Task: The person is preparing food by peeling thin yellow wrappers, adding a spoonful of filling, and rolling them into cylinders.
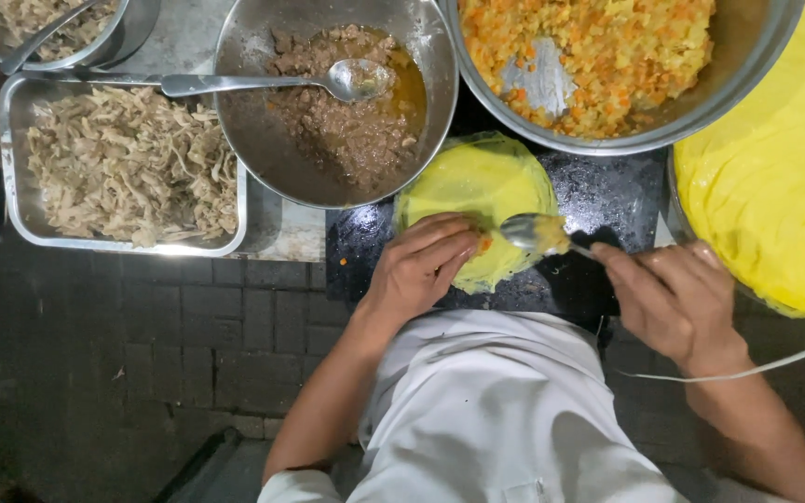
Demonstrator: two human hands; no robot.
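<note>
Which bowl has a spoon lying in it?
The middle round metal bowl, holding brown minced meat in sauce, has a spoon lying across it. The bowl of orange-yellow filling has none.

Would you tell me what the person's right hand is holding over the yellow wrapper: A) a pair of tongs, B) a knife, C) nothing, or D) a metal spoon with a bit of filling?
D: the right hand grips a metal spoon whose bowl, with some filling stuck to it, sits over the yellow wrapper, while the left hand presses on the wrapper's near edge.
</note>
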